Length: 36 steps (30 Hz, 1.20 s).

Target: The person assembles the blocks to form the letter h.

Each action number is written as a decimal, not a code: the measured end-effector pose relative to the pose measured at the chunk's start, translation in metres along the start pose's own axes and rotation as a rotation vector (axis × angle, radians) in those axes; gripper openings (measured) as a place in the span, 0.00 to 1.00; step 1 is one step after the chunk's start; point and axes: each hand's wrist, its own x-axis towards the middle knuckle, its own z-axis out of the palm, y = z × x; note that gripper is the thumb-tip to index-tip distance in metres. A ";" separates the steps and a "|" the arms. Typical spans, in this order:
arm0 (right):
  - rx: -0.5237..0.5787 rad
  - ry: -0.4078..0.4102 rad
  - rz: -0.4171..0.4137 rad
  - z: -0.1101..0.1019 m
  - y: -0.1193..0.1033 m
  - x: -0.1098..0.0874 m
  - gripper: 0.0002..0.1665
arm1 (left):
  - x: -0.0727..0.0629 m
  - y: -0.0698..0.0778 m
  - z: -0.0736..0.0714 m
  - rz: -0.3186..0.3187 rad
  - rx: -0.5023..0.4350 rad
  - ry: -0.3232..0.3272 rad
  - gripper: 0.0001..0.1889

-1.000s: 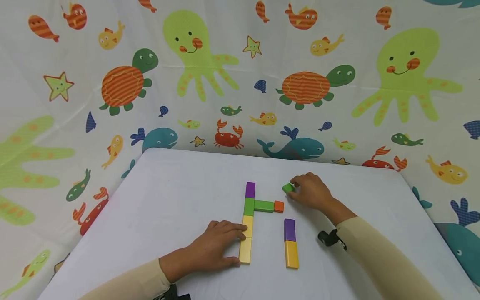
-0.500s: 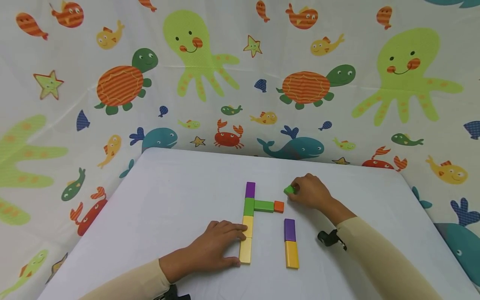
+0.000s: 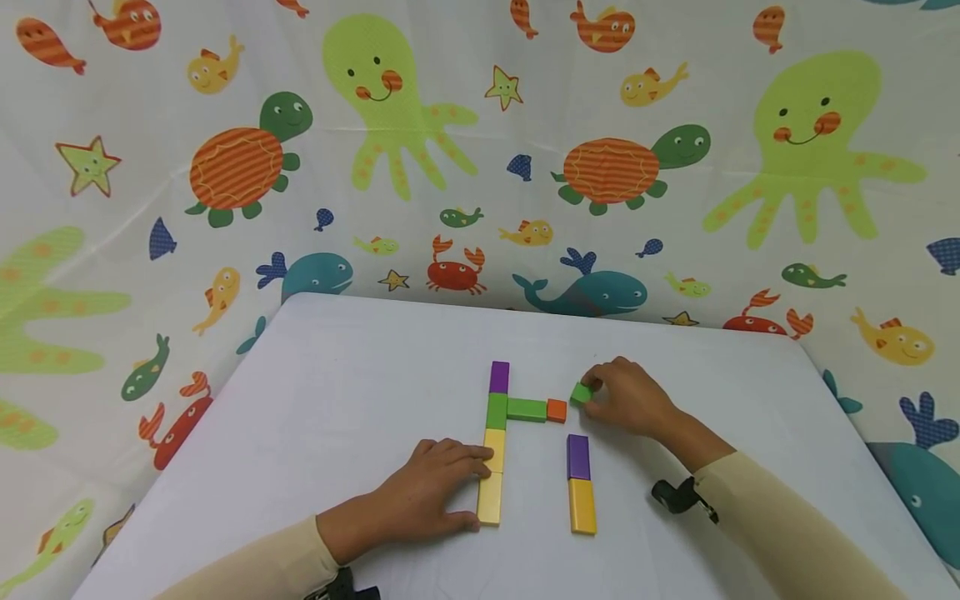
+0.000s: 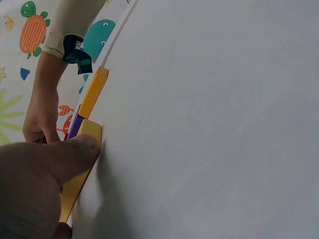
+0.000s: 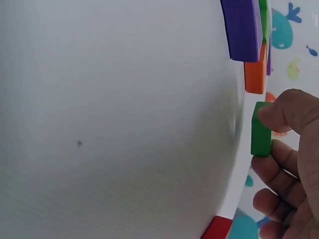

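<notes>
My right hand point(image 3: 630, 396) pinches a small green block point(image 3: 581, 394) between thumb and fingers, just right of the orange block point(image 3: 556, 411) and apart from it. In the right wrist view that green block point(image 5: 260, 130) shows its long side under the thumb. My left hand point(image 3: 420, 497) rests beside a column of blocks, fingertips touching the upper yellow block point(image 3: 494, 447) and thumb at the lower yellow block point(image 3: 490, 500). Above these in the column are a green block point(image 3: 497, 412) and a purple block point(image 3: 499, 377). A long green block point(image 3: 527, 409) links the column to the orange one.
A second purple block point(image 3: 578, 457) and an orange-yellow block point(image 3: 582, 506) lie end to end, right of the column. A red block point(image 5: 218, 228) shows at the right wrist view's lower edge. The white table point(image 3: 360, 375) ends at a patterned cloth point(image 3: 420, 225).
My right hand has moved slightly nearer and right, bringing the green block closer to the level of the orange block and turning it. The left hand and the laid blocks have stayed put.
</notes>
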 end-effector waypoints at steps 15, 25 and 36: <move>0.004 -0.030 -0.057 0.005 -0.004 -0.004 0.19 | 0.006 -0.012 -0.001 0.030 -0.010 0.020 0.29; -0.004 -0.039 -0.060 0.008 -0.004 0.002 0.18 | 0.010 -0.020 0.000 0.040 -0.005 0.028 0.29; -0.030 -0.036 -0.055 0.012 -0.007 0.009 0.20 | 0.014 -0.028 -0.001 0.061 -0.006 0.042 0.29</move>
